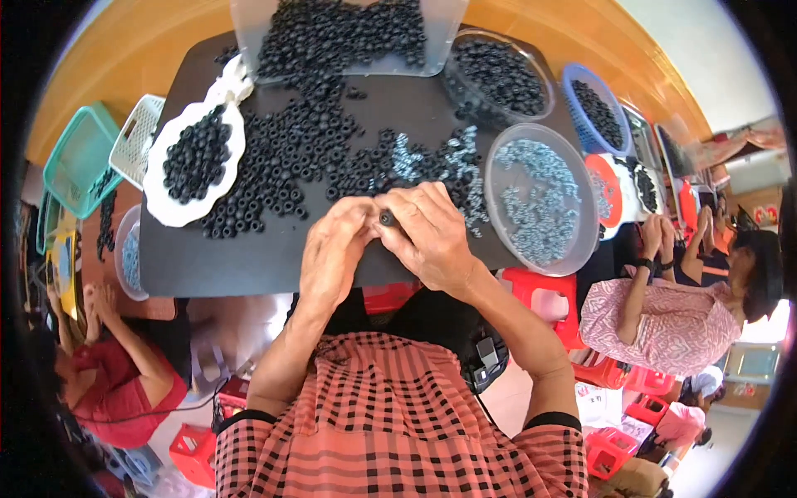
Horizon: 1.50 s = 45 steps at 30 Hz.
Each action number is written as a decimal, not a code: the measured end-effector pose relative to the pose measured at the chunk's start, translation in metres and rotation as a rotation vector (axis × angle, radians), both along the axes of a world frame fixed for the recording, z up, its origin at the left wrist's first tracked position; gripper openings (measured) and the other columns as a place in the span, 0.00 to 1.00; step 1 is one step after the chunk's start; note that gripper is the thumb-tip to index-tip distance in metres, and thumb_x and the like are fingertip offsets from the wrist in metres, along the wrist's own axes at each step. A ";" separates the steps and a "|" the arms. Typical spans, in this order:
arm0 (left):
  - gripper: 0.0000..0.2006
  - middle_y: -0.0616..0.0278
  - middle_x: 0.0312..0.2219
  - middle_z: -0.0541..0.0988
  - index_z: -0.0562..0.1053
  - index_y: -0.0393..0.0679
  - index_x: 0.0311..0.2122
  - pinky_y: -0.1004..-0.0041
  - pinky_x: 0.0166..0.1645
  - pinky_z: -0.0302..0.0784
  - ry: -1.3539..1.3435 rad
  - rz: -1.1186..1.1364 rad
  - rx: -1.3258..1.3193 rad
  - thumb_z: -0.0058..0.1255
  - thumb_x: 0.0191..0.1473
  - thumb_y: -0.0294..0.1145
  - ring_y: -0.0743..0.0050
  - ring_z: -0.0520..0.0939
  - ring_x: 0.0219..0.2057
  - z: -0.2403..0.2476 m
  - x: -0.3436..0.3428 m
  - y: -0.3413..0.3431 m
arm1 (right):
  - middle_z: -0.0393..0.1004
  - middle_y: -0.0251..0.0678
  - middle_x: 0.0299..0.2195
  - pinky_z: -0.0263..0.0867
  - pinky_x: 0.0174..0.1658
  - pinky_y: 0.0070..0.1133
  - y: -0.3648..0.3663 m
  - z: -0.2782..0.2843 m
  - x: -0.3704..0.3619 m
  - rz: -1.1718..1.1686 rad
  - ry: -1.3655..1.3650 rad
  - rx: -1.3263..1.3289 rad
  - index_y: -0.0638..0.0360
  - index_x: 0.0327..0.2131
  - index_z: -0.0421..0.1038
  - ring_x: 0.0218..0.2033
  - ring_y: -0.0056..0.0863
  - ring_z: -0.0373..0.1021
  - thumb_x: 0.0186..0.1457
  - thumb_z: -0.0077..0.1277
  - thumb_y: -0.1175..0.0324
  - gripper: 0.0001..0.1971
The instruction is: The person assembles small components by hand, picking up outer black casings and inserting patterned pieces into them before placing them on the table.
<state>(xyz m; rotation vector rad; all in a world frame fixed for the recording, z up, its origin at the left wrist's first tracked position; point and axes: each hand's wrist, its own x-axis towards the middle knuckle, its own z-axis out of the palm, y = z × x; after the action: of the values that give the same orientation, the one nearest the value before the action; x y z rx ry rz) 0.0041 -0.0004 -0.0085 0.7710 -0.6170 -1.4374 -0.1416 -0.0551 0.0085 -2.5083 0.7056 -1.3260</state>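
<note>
1. Head view: a small black ring (387, 218) is pinched between the fingertips of the left hand (334, 249) and the right hand (429, 235), at the near edge of a black tabletop (207, 261).
2. Both hands are pressed together around the ring, fingers curled.
3. Just beyond the hands, loose black rings (286, 158) are spread over the tabletop, with small silver pieces (432, 162) mixed in on the right.
4. To the right, a clear round bowl (581, 241) of silver pieces is seen; farther off, a second clear bowl (544, 104) holds black rings.
5. At the left, a white tray (166, 212) holds black rings.
6. At the far edge, a clear bin (444, 21) is filled with black rings.
7. Other people are seated at the far left and right.
</note>
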 end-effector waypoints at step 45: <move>0.12 0.64 0.33 0.73 0.68 0.35 0.45 0.76 0.40 0.69 0.029 -0.011 -0.046 0.41 0.61 0.31 0.79 0.72 0.31 0.010 0.003 -0.001 | 0.73 0.35 0.32 0.66 0.33 0.17 -0.012 0.037 0.009 0.233 -0.061 0.616 0.65 0.31 0.71 0.28 0.18 0.69 0.45 0.55 0.80 0.07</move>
<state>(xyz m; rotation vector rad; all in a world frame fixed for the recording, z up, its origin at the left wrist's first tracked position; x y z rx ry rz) 0.0070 -0.0018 0.0017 0.7104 -0.6316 -1.4374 -0.1324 -0.0667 0.0454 -1.9749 0.6581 -0.9207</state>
